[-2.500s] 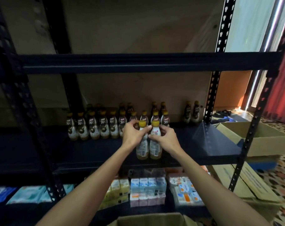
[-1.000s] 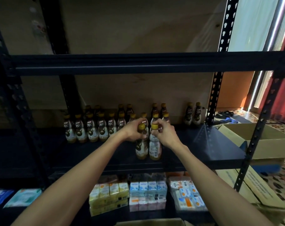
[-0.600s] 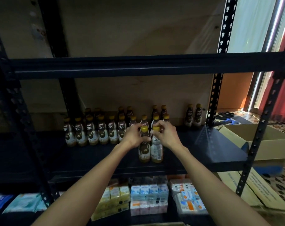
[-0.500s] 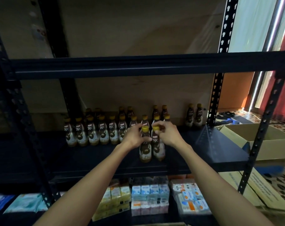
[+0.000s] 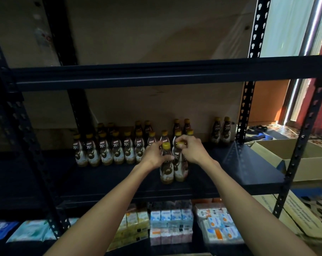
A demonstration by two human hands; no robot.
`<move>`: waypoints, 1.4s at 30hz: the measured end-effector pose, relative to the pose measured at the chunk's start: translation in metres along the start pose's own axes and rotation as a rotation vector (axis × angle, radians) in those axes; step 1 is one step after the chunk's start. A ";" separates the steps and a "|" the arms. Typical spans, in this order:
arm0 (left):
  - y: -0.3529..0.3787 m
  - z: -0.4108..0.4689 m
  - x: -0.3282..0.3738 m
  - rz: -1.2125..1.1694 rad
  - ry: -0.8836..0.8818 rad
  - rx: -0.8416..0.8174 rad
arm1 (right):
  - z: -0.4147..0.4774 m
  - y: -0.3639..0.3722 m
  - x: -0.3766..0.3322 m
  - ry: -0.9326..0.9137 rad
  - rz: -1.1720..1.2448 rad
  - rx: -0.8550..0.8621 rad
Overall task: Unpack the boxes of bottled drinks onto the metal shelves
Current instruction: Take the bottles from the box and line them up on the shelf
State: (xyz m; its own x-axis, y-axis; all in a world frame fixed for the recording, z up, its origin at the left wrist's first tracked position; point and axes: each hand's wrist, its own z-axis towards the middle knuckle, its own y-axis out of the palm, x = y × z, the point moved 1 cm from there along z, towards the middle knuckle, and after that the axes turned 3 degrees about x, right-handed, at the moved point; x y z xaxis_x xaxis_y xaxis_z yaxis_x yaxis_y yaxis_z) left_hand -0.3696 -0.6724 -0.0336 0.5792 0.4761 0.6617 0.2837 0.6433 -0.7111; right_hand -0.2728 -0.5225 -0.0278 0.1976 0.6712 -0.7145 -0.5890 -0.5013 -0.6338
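Note:
Two brown-and-white coffee bottles with yellow caps stand side by side on the dark metal shelf (image 5: 105, 180), ahead of the others. My left hand (image 5: 154, 156) grips the neck of the left bottle (image 5: 166, 172). My right hand (image 5: 191, 150) pinches the cap and neck of the right bottle (image 5: 180, 172). Behind them a row of the same bottles (image 5: 108, 151) lines the shelf, with more pairs further back and a separate pair of bottles (image 5: 221, 133) at the right.
An upper shelf beam (image 5: 156, 74) crosses overhead. Packs of small cartons (image 5: 170, 227) and wipes fill the lower shelf. An open cardboard box (image 5: 304, 163) sits right of the rack, past the perforated upright (image 5: 294, 163), over flattened cardboard on patterned floor.
Both hands have shifted the two bottles slightly back and right on the shelf, toward the row. The right bottle's label has turned while my grips stayed at the necks.

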 end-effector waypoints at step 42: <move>0.122 0.032 0.109 0.206 0.438 -0.033 | -0.023 -0.083 0.127 0.018 -0.054 0.225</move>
State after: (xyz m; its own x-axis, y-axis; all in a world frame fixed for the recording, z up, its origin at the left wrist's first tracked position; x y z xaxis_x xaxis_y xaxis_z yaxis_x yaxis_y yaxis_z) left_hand -0.2962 -0.5226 -0.0403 0.8911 0.2897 0.3494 0.1496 0.5394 -0.8287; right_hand -0.1805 -0.4083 -0.0726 0.2467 0.6829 -0.6875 -0.7364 -0.3290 -0.5911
